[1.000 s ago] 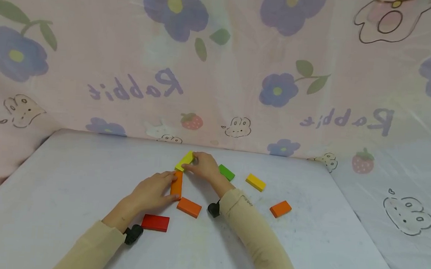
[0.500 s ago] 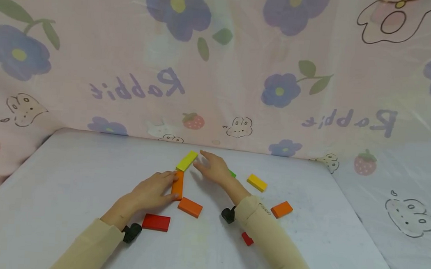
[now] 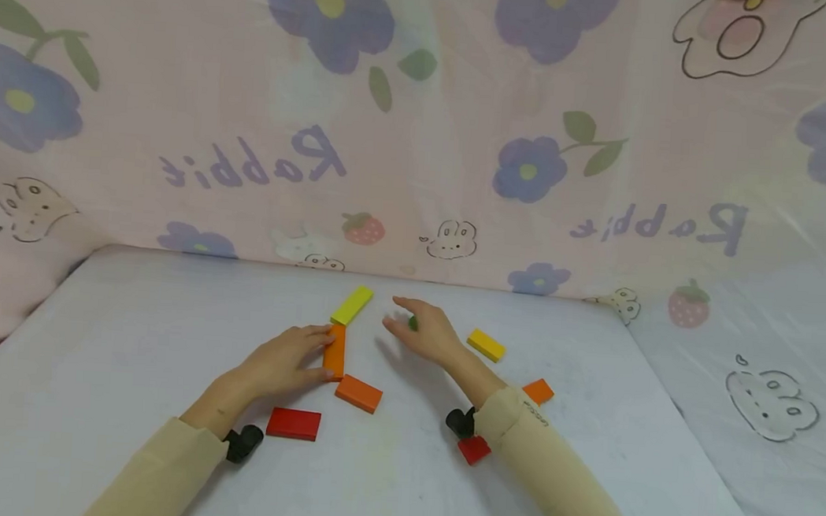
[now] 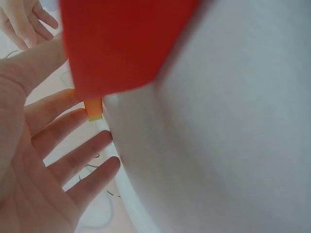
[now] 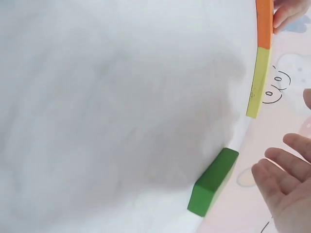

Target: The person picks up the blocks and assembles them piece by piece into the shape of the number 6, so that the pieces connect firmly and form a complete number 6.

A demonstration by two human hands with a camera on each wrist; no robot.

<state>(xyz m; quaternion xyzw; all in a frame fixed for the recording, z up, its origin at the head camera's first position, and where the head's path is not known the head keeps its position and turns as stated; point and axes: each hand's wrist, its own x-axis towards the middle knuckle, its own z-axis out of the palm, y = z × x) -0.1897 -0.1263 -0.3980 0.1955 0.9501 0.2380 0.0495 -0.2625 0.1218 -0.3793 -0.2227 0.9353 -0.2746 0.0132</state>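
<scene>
Orange block point(image 3: 334, 353): my left hand point(image 3: 284, 364) pinches it, seemingly to align it; my empty right hand point(image 3: 431, 335) likely needs green block point(image 5: 214, 180), at orange's two o'clock.

I can read the word "Rabbit" point(image 3: 254, 163) twice, mirrored, on the pink cloth point(image 3: 419, 164). Lettering point(image 3: 534, 406) on the right sleeve point(image 3: 549, 471) is too small.
</scene>
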